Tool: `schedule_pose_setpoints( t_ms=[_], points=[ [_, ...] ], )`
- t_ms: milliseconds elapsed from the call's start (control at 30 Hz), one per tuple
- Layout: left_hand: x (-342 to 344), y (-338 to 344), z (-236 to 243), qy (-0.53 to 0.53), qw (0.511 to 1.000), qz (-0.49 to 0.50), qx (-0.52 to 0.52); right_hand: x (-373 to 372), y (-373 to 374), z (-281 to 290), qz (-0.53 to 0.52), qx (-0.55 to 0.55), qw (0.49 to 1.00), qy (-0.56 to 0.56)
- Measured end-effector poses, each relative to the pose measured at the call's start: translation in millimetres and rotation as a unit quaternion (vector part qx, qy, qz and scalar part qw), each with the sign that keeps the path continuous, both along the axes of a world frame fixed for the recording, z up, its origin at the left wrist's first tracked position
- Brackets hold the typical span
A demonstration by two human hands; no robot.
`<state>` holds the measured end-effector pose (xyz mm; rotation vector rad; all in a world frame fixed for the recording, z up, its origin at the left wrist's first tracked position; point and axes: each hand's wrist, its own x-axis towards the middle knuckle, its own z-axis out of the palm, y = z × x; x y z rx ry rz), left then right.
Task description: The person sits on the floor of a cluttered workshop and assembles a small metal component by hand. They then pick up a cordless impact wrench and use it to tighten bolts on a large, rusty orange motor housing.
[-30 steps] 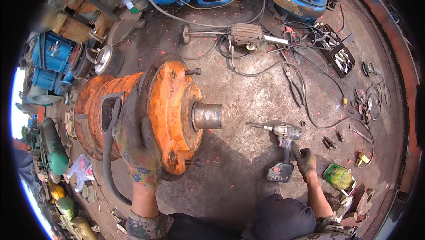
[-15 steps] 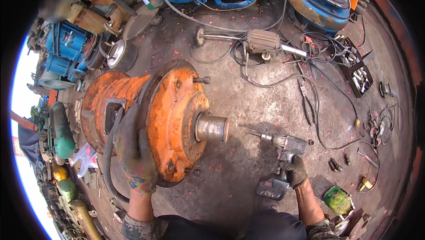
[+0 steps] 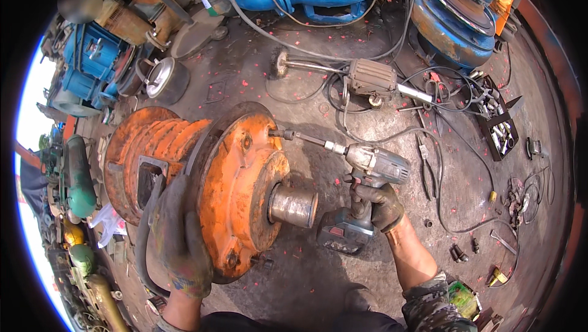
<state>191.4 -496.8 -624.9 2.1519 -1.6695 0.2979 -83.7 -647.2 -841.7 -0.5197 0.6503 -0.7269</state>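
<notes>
In front of me an orange flanged motor [image 3: 242, 191] lies on its side, its steel shaft [image 3: 293, 206] pointing right. My gloved left hand [image 3: 184, 240] lies along the housing behind the flange, fingers stretched out and thumb apart. Close by it, a thick dark cable [image 3: 146, 252] curves down from the square opening in the housing. My gloved right hand [image 3: 381, 206] is closed round the grip of a cordless impact driver [image 3: 367, 163]. The driver's long bit meets the head of a bolt [image 3: 283, 134] at the flange's upper edge. Another bolt [image 3: 263, 263] sticks out below.
Beyond the motor lies a grey power tool [image 3: 370, 78] with trailing cords. Farther right are pliers [image 3: 427, 169] and a socket box [image 3: 499, 117]. Loose bolts [image 3: 459, 252] lie near a green container [image 3: 463, 300]. Blue machinery [image 3: 453, 26] stands behind; a lidded pot [image 3: 165, 81] is at left.
My right hand has raised the impact driver up and to the left, bringing its bit to the upper flange bolt. My left hand stays on the motor.
</notes>
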Motion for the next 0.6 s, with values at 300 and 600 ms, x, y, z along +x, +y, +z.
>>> schedule_pose_setpoints(
  t_ms=[300, 600],
  points=[
    [3, 3, 3, 0.034, 0.999, -0.004, 0.001, -2, -24, -21, 0.079, -0.109, 0.988, 0.076],
    [4, 5, 0, 0.045, 0.999, -0.010, -0.005, -6, -48, 24, 0.164, 0.139, 0.976, -0.036]
  ],
)
